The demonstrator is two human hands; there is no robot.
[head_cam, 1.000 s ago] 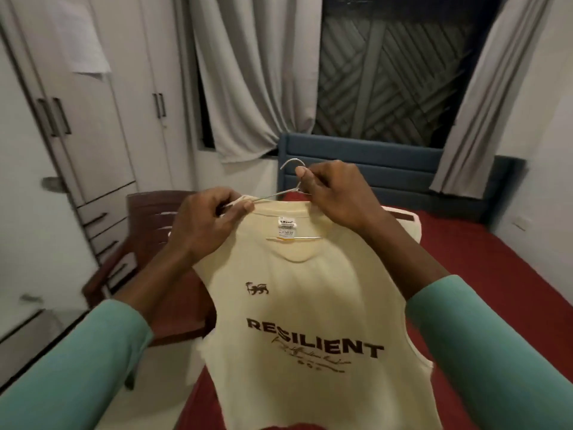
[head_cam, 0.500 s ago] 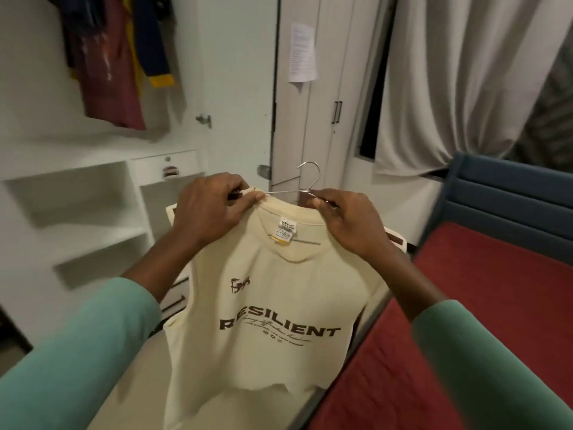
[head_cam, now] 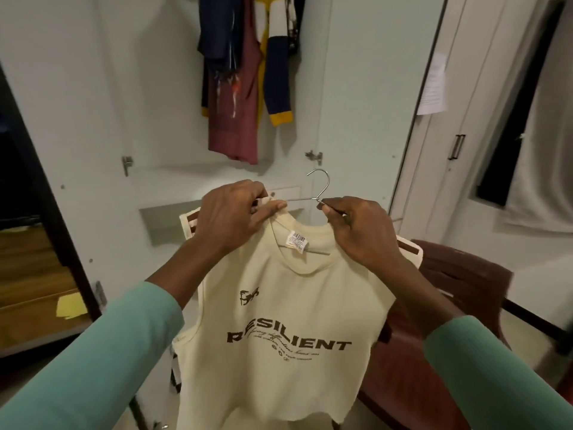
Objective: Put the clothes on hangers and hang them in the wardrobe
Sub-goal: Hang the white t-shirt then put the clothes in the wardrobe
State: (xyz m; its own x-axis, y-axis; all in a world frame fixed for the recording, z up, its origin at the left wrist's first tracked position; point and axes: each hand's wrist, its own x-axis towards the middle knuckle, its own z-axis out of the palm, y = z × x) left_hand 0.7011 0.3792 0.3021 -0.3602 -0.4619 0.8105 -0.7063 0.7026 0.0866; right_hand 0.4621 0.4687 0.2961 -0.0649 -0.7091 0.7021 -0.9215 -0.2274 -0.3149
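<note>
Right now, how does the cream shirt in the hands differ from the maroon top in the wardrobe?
The cream shirt bears RESILIENT lettering; the maroon top shows only pale streaks. The left hand and right hand hold the cream shirt low in front; the maroon top hangs higher, among other clothes. The cream shirt's wire hanger shows; the maroon top's is out of frame.

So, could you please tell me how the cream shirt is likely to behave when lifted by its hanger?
Probably floppy: the cream shirt drapes limp below the wire hanger. Likely light, since the left hand and right hand carry it by fingertip pinches. It might slide along the thin wire.
</note>
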